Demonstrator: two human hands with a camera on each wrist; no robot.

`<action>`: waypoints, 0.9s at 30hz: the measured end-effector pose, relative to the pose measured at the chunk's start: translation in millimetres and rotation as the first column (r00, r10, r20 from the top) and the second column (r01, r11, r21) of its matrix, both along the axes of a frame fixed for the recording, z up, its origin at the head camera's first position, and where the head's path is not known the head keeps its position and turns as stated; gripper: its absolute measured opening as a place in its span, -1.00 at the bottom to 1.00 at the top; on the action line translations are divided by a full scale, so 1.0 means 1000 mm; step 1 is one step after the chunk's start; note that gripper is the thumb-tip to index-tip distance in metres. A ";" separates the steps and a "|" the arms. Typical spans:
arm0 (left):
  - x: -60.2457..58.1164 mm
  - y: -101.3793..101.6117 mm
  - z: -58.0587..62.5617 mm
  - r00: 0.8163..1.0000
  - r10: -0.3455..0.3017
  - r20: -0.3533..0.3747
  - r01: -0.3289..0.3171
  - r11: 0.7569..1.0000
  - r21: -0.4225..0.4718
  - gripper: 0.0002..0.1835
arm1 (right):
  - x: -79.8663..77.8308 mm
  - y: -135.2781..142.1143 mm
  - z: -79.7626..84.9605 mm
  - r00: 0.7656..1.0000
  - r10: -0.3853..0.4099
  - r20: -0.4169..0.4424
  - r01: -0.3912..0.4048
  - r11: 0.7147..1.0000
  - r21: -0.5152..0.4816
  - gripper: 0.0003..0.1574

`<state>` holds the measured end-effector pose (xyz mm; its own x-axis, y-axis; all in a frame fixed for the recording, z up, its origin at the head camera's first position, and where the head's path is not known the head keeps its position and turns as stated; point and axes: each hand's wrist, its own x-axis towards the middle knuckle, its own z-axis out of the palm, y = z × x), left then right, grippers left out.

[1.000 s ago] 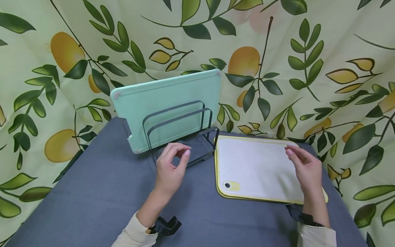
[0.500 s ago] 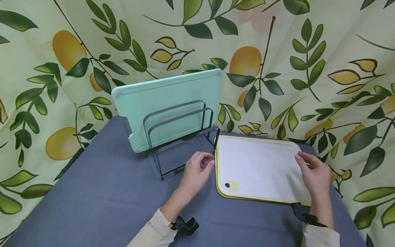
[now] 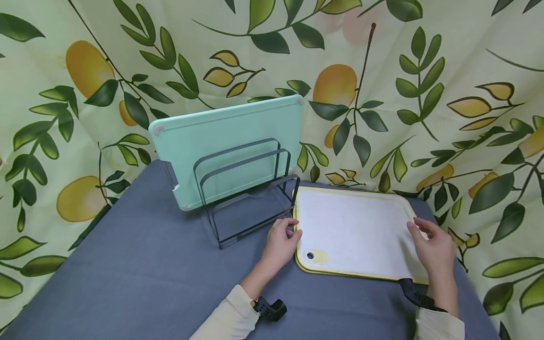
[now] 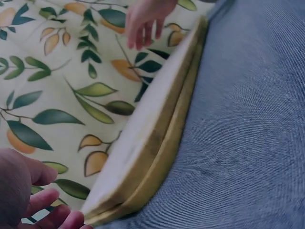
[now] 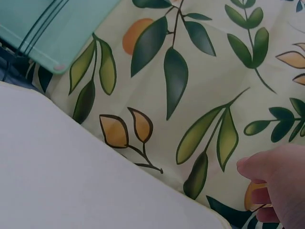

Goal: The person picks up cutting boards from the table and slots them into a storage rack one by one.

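Observation:
Two stacked white cutting boards with yellow edges lie flat on the table; the upper white cutting board has a finger hole at its near left corner. At its left edge is my left hand, fingers loosely bent, with the thumb over the rim. My right hand is at the right edge, thumb and fingers parted. In the left wrist view, the lower cutting board shows under the upper one, and the left fingers are by the corner. Whether either hand touches the boards I cannot tell.
A dark wire rack stands to the left of the boards, close to their left edge. In its rear slot a mint-green cutting board stands upright. A leaf-and-fruit patterned curtain hangs behind the blue-grey cloth on the table.
My left hand has moved right and nearer, from in front of the rack to the boards' left edge. The right hand has shifted slightly nearer along the right edge.

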<state>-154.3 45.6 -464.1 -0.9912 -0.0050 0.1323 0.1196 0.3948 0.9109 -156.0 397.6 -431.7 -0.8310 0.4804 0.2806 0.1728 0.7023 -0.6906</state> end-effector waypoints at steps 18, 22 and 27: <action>-0.001 0.010 -0.031 0.997 0.036 -0.061 -0.043 0.991 -0.129 -0.67 | -0.001 0.011 -0.020 0.993 -0.021 0.113 0.016 0.999 0.040 -0.46; -0.001 0.010 -0.031 0.997 0.034 -0.067 -0.043 0.990 -0.133 -0.68 | -0.002 0.012 -0.023 0.988 -0.014 0.151 0.012 1.000 0.011 -0.41; -0.001 0.011 -0.032 0.996 0.028 -0.082 -0.040 0.988 -0.148 -0.65 | -0.003 0.013 -0.027 0.981 -0.002 0.196 0.013 0.998 -0.054 -0.33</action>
